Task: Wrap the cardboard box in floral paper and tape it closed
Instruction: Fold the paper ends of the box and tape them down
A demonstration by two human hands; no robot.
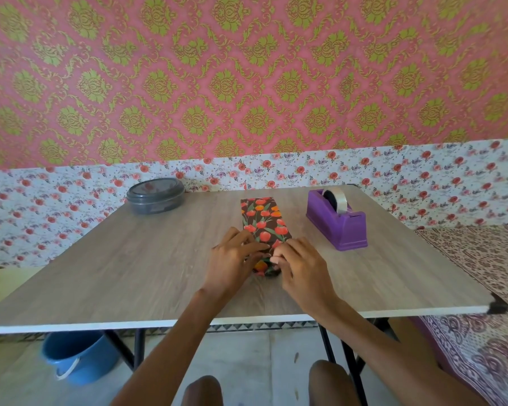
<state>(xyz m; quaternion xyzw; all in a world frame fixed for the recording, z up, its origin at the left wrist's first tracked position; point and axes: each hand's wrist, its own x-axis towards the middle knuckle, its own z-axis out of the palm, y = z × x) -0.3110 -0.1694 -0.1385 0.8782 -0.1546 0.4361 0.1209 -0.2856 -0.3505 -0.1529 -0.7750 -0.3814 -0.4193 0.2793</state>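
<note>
A long box covered in dark floral paper with red and orange flowers lies lengthwise on the wooden table, its far end pointing at the wall. My left hand rests on the box's near left side with straight fingers lying across the paper. My right hand is at the near right corner, its fingertips curled onto the folded paper at the near end. Both hands hide most of that near end, so the cardboard itself does not show.
A purple tape dispenser with a clear roll stands to the right of the box. A grey lidded round container sits at the back left. A blue bucket stands under the table. A patterned cloth lies at the right.
</note>
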